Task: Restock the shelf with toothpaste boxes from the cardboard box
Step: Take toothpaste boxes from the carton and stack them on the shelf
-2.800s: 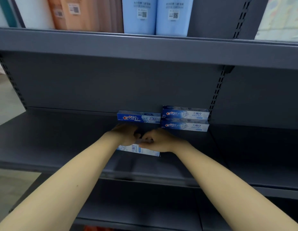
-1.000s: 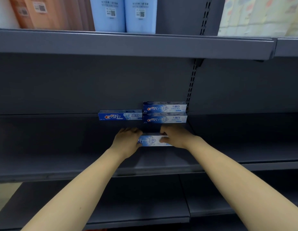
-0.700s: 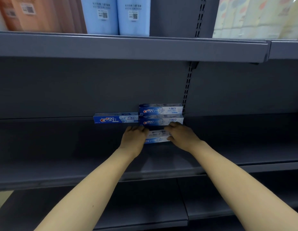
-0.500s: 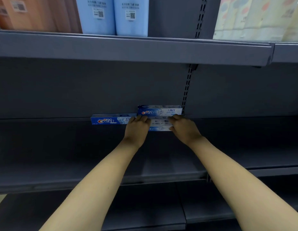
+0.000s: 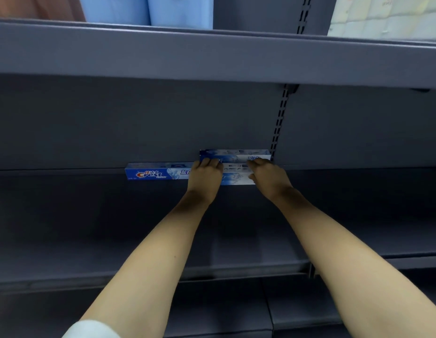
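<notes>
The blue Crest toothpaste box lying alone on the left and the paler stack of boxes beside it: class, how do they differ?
The lone blue Crest box lies untouched, one layer high; the paler stack rises higher, and both the left hand and right hand rest on it. Both sit lengthwise against the shelf's back wall.

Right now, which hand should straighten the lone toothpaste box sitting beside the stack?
Probably the left hand. It rests at the stack's left end, right beside the single Crest box. The right hand is at the stack's far end, near the slotted upright, so it would have to cross over.
</notes>
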Tool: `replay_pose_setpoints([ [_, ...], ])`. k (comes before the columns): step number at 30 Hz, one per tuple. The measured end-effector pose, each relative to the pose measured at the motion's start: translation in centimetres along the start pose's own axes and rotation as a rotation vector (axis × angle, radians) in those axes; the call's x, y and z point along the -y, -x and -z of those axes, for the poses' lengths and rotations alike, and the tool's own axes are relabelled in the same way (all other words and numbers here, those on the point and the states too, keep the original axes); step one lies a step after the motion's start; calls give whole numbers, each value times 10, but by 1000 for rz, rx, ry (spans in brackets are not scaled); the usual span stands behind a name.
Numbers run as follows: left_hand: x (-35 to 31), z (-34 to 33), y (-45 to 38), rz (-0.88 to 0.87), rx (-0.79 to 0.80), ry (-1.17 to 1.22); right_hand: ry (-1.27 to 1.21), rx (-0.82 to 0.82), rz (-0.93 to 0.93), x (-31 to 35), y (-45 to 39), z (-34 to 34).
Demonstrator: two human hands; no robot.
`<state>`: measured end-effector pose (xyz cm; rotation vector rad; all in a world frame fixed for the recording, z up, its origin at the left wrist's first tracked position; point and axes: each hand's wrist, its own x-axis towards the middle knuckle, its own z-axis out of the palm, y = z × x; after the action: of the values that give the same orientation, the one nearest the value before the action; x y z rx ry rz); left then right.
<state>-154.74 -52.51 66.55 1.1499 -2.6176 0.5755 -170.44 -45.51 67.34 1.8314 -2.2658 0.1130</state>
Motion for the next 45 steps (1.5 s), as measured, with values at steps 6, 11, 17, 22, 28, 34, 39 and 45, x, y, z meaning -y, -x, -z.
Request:
replay_pose_setpoints([
  [6,-6,-17,-5,31,4,128,-4,-47,-3,-6,-11,-14],
  [11,-11,-30,-5,55,92,158,-5,-106,19,-8,-16,-27],
  [17,-9,-28,-10,49,92,236,80,-128,69,-10,-20,-33],
  [22,-5,-27,-15,30,131,250,55,-108,34,-8,-28,-38],
  [28,-2,-23,-21,21,195,271,0,-108,11,-11,-36,-39],
  [34,4,-3,-28,1,348,256,77,14,-88,4,-31,-21],
  [39,-1,13,-13,43,303,239,-26,-42,-139,20,-11,-3],
  [45,-11,21,27,77,226,376,-98,-55,-113,38,34,2],
])
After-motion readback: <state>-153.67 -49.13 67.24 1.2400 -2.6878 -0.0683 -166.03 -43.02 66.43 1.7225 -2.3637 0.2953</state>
